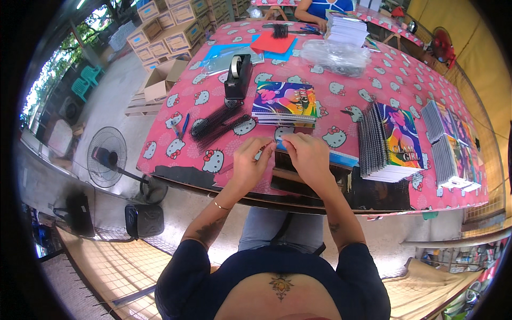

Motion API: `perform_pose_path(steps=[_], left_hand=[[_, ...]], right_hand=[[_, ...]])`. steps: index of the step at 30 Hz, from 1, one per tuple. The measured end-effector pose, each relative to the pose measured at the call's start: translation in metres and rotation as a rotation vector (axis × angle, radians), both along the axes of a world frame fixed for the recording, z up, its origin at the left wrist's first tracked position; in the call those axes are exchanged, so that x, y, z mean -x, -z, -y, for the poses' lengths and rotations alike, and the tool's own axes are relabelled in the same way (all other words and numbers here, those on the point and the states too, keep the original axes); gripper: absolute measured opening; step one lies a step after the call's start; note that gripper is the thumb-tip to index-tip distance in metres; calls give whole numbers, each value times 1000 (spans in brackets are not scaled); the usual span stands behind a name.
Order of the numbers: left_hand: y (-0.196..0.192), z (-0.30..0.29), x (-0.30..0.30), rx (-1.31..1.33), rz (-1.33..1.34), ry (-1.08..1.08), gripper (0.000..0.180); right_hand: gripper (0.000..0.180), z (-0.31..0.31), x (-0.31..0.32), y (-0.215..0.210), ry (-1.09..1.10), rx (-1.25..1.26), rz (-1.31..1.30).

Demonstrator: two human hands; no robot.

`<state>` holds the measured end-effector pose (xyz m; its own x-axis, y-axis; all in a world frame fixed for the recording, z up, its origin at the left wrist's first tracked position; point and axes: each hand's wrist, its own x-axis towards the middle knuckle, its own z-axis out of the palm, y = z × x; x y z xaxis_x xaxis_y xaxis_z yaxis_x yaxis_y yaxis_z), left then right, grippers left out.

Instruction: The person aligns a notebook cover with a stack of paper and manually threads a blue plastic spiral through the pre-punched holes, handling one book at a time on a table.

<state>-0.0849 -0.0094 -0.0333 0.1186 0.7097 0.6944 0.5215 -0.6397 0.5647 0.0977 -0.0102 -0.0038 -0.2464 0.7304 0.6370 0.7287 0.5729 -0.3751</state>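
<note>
My left hand [250, 164] is closed, thumb and fingertips pinched together near the left end of a blue-edged book [344, 159]. What they pinch is too small to make out. Over that book my right hand [305, 160] is curled, its fingertips gripping the left end close to my left fingertips. Most of the book is hidden under the right hand. Just beyond my hands lies a stack of colourful spiral notebooks [284, 104]. Black plastic binding coils [218, 127] lie in a loose bundle to the left.
Blue-handled pliers [185, 124] and a black tape dispenser [238, 77] are on the left. More notebook stacks [392, 141] stand on the right. Clear plastic bags [336, 56] lie farther back, near another person [322, 9]. A fan [106, 156] and cartons [181, 37] stand left of the table.
</note>
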Motion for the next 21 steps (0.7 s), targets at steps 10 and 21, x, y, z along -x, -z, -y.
perform_pose_path(steps=[10, 21], left_hand=[[-40, -29, 17, 266, -277, 315, 23], [-56, -33, 0, -247, -438, 220, 18]], right_hand=[[14, -1, -8, 1, -95, 59, -37], [15, 6, -26, -12, -53, 69, 44]])
